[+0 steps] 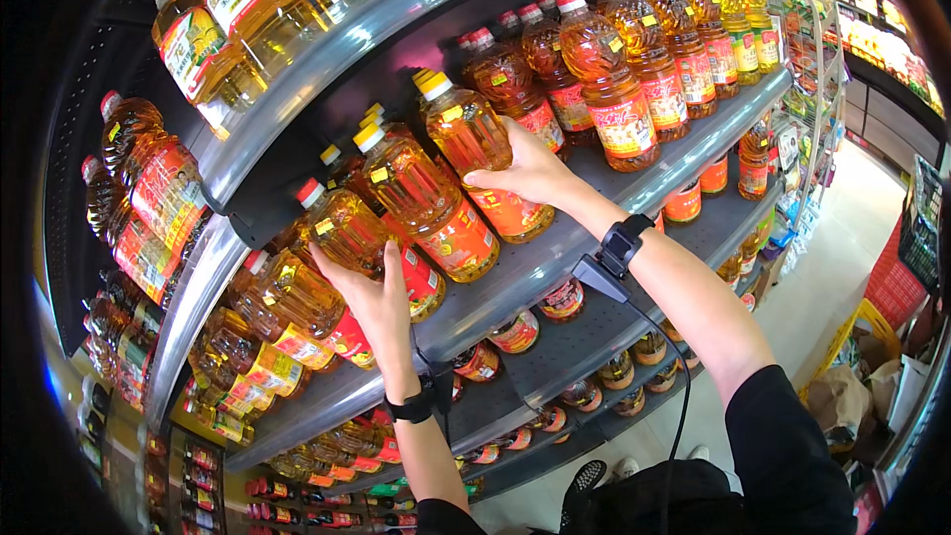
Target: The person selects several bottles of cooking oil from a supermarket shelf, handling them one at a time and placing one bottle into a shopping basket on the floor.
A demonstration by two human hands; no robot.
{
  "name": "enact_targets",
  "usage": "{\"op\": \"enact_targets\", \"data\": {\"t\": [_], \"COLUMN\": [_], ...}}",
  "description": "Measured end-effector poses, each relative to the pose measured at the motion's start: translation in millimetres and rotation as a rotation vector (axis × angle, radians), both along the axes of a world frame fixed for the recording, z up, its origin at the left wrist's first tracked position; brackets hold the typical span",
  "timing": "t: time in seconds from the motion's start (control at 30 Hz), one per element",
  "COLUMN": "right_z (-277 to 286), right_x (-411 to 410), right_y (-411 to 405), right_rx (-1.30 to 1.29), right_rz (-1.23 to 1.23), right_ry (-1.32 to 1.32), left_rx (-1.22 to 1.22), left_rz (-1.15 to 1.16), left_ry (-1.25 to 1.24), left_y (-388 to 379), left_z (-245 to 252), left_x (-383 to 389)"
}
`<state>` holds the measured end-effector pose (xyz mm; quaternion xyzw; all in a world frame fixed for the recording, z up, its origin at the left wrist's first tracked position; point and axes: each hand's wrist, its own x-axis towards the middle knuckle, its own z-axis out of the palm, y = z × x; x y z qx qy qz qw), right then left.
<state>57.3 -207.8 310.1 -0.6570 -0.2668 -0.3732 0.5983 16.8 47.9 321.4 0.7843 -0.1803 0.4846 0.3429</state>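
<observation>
My right hand (pixel 531 167) is closed around the waist of a yellow-capped cooking oil bottle (pixel 468 126) standing on the shelf. Its fingers go behind the bottle and are partly hidden. My left hand (pixel 371 305) clasps a red-capped oil bottle (pixel 345 219), thumb on one side and fingers on the other. Between the two stands another yellow-capped oil bottle (pixel 416 186), touched by neither palm. All three are clear plastic with amber oil and orange-red labels. Both wrists wear black straps, and a cable hangs from the right one.
Red-capped oil bottles (pixel 605 82) line the shelf to the right. Overhead, a shelf edge (pixel 356 22) carries larger oil bottles (pixel 245 0). Jars (pixel 513 331) fill lower shelves (pixel 587 342). A wire rack (pixel 821 52) and a red basket (pixel 888 275) stand along the aisle.
</observation>
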Motion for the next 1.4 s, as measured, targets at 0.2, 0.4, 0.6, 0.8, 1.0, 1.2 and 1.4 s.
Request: {"op": "enact_targets", "data": {"t": [0.2,0.4,0.6,0.8,1.0,1.2,1.4], "right_z": [-1,-1,-4,-1,3,-4,-6], "right_x": [4,1,4,0,-3,7,9], "right_y": [-4,-2,-2,1,0,-4,2], "right_rx": [-0.015,-0.044,-0.024,0.019,-0.069,-0.063,0.01], "right_rz": [0.071,-0.008,-0.035,-0.116,-0.141,-0.058,-0.09], "right_ry": [0.051,0.067,0.094,0.042,0.104,0.133,0.055], "left_rx": [-0.127,-0.262,-0.174,-0.121,-0.078,-0.065,-0.093], "left_rz": [-0.132,-0.202,-0.109,-0.09,-0.048,0.033,-0.021], "left_ry": [0.013,0.086,0.063,0.096,0.139,0.164,0.173], "left_y": [-3,-4,-3,1,6,3,5], "left_z": [2,-1,-6,-3,0,-1,-1], "left_x": [10,17,19,18,15,12,13]}}
